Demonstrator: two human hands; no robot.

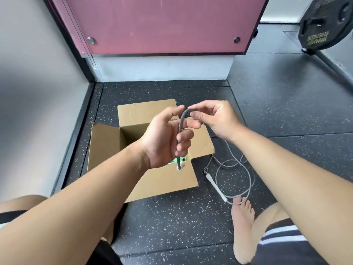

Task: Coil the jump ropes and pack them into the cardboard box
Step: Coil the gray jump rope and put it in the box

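An open cardboard box sits on the floor in front of me, flaps spread out. Above it my left hand is closed around a grey jump rope, whose white-tipped end hangs below my fist. My right hand pinches the same rope where it bends over at the top. Something green shows inside the box, mostly hidden by my hand. Loose loops of a light grey rope with a white handle lie on the floor to the right of the box.
The floor is dark speckled rubber matting. A pink panel stands behind the box, with a grey wall on the left. A black weight plate leans at the top right. My bare foot rests on the rope's end.
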